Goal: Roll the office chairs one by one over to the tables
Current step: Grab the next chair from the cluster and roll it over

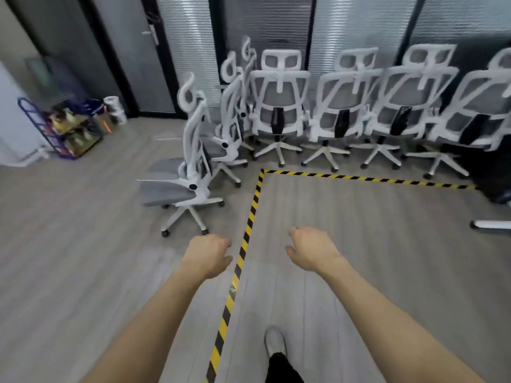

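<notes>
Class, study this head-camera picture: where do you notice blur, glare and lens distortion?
Head view: the whole frame is soft with motion blur, worst on the office chairs and the rack at left; ceiling light glares in bright patches on the ribbed glass wall; the wide lens bows the hazard tape and door frame; both hands stay fairly clear.

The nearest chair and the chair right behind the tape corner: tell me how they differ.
The nearest chair is seen side-on, its seat pointing left; the chair behind the tape corner shows its back to the camera. The nearest chair stands out alone on the open floor; the other sits in a row along the glass wall. Both have white frames, grey mesh, headrests and wheeled bases.
</notes>
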A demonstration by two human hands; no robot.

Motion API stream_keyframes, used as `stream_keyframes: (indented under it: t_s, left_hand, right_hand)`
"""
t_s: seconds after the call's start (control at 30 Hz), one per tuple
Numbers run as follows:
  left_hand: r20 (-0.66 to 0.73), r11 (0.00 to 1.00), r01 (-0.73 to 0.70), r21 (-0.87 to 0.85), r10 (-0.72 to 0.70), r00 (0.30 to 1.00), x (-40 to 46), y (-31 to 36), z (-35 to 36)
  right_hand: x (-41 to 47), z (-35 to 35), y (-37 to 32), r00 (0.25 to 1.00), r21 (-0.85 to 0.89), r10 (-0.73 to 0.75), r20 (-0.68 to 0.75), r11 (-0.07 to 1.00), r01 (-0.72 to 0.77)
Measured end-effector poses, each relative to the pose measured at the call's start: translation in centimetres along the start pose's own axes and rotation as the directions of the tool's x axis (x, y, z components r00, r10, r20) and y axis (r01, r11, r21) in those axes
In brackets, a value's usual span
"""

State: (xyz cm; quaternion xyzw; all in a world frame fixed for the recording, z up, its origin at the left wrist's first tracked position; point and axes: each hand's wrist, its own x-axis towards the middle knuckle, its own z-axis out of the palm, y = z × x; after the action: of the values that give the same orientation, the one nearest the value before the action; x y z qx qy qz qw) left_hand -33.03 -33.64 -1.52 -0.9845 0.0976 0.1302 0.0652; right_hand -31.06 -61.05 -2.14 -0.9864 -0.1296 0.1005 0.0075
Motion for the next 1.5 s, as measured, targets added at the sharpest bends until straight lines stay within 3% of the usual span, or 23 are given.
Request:
stream_keyframes:
  t_s: [0.23,0.53,0.7,0.9,1.03,1.23,1.5]
  left_hand:
    - [-0.004,0.987,0.160,-0.021,-0.160,0.987,11.6,-11.7,-1.7]
    - [-0.083,0.945,0.302,-0.123,-0.313,0.946,41.8,-30.0,-11.6]
    - [-0.150,0.859,0.397,-0.323,-0.461,0.875,56.2,-37.9,-16.5]
    - [-0.227,0.824,0.328,-0.462,-0.468,0.854,69.0,-45.5,-20.8]
    - [-0.181,0.863,0.279,-0.422,-0.382,0.906,74.2,-48.0,-21.1]
    - [-0.252,0.890,0.270,-0.368,-0.375,0.892,76.1,-48.0,-18.7]
    - [-0.303,0.896,0.290,-0.336,-0.394,0.868,69.8,-45.9,-17.0]
  right_hand:
    - [19.4,-2.6,-5.2,0.987,0.016,-0.161,0.008,0.987,0.161]
    - [51.6,-8.0,-8.9,0.955,0.036,-0.291,-0.051,0.955,0.293]
    - [67.7,-10.6,-12.7,0.910,0.080,-0.409,-0.072,0.907,0.414]
    - [83.0,-11.5,-16.1,0.848,-0.008,-0.523,-0.087,0.851,0.525]
    - [88.1,-9.4,-16.0,0.853,-0.003,-0.518,-0.066,0.855,0.519]
    - [89.0,-7.1,-14.4,0.838,0.051,-0.523,-0.156,0.843,0.536]
    - [82.9,-5.9,-16.7,0.832,0.128,-0.514,-0.209,0.829,0.545]
